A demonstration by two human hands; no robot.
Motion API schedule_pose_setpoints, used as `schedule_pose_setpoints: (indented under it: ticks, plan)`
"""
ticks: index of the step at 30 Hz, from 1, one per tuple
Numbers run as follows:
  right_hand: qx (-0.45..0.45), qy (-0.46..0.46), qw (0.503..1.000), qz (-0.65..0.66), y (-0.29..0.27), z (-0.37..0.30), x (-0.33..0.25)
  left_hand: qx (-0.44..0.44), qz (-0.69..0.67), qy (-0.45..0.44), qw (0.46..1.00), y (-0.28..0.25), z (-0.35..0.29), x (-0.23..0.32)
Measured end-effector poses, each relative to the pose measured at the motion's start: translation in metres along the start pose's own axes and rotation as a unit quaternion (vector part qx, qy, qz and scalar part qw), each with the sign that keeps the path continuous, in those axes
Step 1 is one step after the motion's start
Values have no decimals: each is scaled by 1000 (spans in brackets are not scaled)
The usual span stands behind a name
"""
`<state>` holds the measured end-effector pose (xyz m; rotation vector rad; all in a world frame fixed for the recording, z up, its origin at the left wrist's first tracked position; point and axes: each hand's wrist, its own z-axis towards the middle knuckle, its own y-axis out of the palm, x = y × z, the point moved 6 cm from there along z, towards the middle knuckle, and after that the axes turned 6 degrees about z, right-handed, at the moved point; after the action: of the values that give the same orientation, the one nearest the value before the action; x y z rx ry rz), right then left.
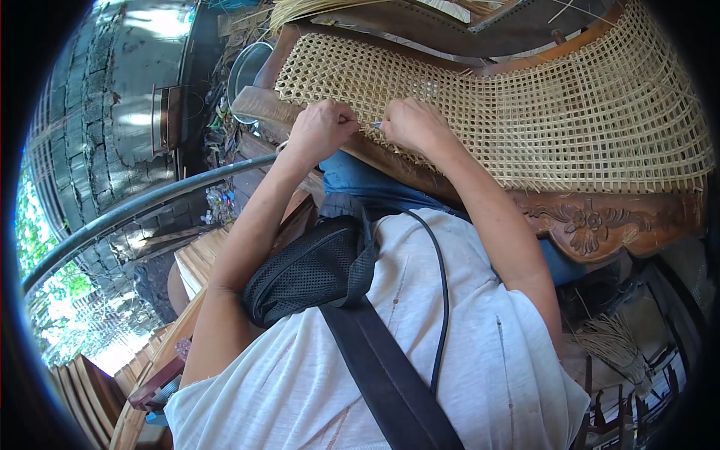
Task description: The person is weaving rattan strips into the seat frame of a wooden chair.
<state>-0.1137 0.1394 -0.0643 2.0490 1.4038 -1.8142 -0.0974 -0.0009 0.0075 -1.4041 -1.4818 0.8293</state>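
Note:
A woven cane seat panel (540, 112) with an open lattice fills a carved brown wooden frame (592, 225) in front of me. At its near left edge my left hand (321, 133) is closed in a pinch; what its fingers hold is too small to make out. Just to the right, my right hand (418, 126) is curled down against the weave. A thin bluish sliver (377, 125) shows by its fingertips, and its kind is unclear. Only a short gap with the cane edge parts the two hands.
Loose cane strands (315, 11) lie at the top, and another cane bundle (615, 349) is at lower right. A bucket (247, 79) stands beyond the frame's left end. A curved metal pipe (150, 191) crosses the left side. Wooden pieces (86, 394) are stacked at lower left.

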Motion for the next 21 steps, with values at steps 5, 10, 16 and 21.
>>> schedule_pose_setpoints:
  ticks: [5,10,16,21]
  plan:
    - [10,-6,1000,-15,3,8,-12,2,10,-11,1000,11,10,1]
    - [-1,6,1000,8,9,4,-9,12,-2,-10,1000,6,11,3]
    - [-45,23,999,7,6,6,-6,-19,-8,15,1000,19,10,2]
    - [-83,53,995,14,2,14,7,-19,17,14,1000,20,8,9]
